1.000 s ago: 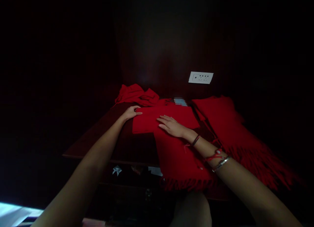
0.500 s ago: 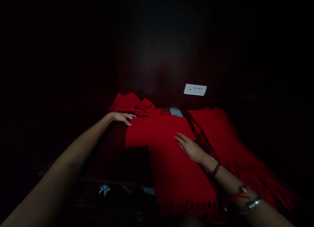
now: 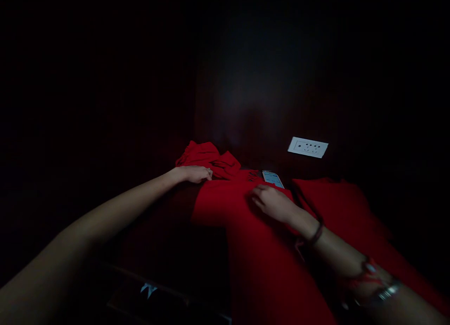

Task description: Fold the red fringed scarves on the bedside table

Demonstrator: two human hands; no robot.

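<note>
A red fringed scarf (image 3: 262, 250) lies across a dark surface, its far end turned out to the left. My left hand (image 3: 197, 174) is at the far left corner of this scarf, fingers curled in and closed on the cloth edge; the fingertips are partly hidden. Over the scarf's far part is my right hand (image 3: 274, 203), palm down, with its fingers loosely bent and a little apart. Motion blurs it slightly, and I cannot tell whether it touches the cloth.
Behind my left hand is a crumpled red cloth (image 3: 207, 154). A phone (image 3: 273, 178) with a lit screen lies at the back. Another red scarf (image 3: 337, 207) is on the right. A white socket plate (image 3: 308, 147) is on the dark wall. Below left is a small pale scrap (image 3: 149, 289).
The view has shifted, so things sit lower and farther right. My left fingers went from spread to curled in. My right hand went from lying flat to loosely bent.
</note>
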